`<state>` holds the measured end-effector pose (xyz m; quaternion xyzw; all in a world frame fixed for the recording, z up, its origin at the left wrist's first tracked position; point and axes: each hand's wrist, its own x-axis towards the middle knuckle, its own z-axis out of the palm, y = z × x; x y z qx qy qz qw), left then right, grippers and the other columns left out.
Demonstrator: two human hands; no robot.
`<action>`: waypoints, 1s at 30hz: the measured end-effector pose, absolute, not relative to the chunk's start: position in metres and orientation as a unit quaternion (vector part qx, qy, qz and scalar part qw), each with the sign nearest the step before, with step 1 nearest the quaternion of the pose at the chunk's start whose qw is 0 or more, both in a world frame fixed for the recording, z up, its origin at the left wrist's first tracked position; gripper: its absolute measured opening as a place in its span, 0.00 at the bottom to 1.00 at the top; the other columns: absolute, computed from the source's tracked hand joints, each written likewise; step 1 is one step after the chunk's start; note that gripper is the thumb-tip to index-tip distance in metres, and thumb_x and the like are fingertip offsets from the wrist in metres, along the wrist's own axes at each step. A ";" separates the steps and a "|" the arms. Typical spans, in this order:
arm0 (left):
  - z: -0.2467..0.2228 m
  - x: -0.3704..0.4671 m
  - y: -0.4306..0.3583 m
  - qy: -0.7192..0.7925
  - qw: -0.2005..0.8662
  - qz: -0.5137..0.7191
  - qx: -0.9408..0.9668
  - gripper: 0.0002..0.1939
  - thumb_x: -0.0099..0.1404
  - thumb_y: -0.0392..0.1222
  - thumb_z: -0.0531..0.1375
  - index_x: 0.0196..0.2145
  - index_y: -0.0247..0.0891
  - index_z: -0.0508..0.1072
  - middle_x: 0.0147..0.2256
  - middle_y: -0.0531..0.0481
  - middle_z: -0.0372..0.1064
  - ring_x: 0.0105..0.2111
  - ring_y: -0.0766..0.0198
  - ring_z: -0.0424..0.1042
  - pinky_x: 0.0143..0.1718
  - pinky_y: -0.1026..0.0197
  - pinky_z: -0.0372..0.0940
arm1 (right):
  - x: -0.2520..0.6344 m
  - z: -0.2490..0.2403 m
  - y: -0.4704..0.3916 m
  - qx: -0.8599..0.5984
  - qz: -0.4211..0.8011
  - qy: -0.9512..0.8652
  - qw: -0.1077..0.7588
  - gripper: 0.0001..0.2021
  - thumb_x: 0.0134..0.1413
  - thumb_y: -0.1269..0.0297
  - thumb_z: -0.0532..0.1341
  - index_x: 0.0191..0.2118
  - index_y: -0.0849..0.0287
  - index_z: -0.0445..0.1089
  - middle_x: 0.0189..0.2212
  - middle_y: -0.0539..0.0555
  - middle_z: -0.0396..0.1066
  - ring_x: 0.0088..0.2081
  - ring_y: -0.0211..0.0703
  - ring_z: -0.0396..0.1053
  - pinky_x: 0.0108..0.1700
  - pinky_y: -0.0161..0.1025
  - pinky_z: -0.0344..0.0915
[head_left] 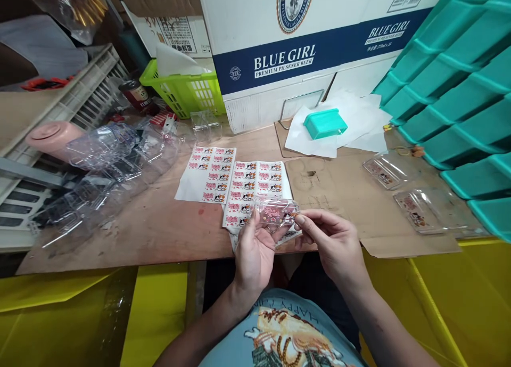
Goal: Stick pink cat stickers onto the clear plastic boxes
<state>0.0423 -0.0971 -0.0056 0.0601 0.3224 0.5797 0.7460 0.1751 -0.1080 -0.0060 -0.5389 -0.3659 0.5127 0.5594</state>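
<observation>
Above the table's front edge, my left hand [255, 250] holds a small clear plastic box [275, 210] from below, thumb on its left end. A label with pink lettering and a cartoon cat shows on the box. My right hand [329, 239] pinches at the box's right end, where the label's cat picture lies. Behind and beneath the box are sheets of the same labels, one [273, 175] partly covered by the hands and another [211, 172] to its left, with some bare backing showing.
Clear plastic boxes [107, 186] pile up at left beside a pink bottle [54, 138]. Two labelled clear boxes [417, 210] lie on cardboard at right. A teal tray [325, 124] sits on white paper, near stacked teal trays [475, 90]. A beer carton [319, 42] stands behind.
</observation>
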 end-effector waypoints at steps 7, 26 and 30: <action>-0.008 0.042 -0.097 0.320 0.744 0.583 0.060 0.11 0.68 0.44 0.57 0.43 0.38 0.76 0.49 0.44 0.76 0.55 0.51 0.70 0.57 0.45 0.65 | 0.174 -0.003 -0.106 -0.550 0.500 -0.371 0.557 0.07 0.47 0.61 0.72 0.32 0.57 0.79 0.24 0.50 0.74 0.22 0.33 0.67 0.23 0.29 0.68; -0.013 0.046 -0.101 0.350 0.693 0.615 0.141 0.06 0.63 0.43 0.64 0.34 0.38 0.79 0.41 0.47 0.79 0.44 0.59 0.77 0.52 0.52 0.70 | 0.166 -0.006 -0.108 -0.573 0.477 -0.380 0.548 0.10 0.47 0.58 0.71 0.32 0.61 0.78 0.27 0.53 0.76 0.23 0.36 0.69 0.25 0.33 0.70; -0.014 0.047 -0.100 0.369 0.680 0.618 0.140 0.05 0.62 0.42 0.65 0.34 0.40 0.80 0.40 0.48 0.79 0.41 0.61 0.78 0.49 0.52 0.72 | 0.163 -0.003 -0.108 -0.567 0.466 -0.397 0.550 0.09 0.49 0.59 0.70 0.31 0.61 0.77 0.27 0.52 0.76 0.23 0.36 0.68 0.26 0.33 0.69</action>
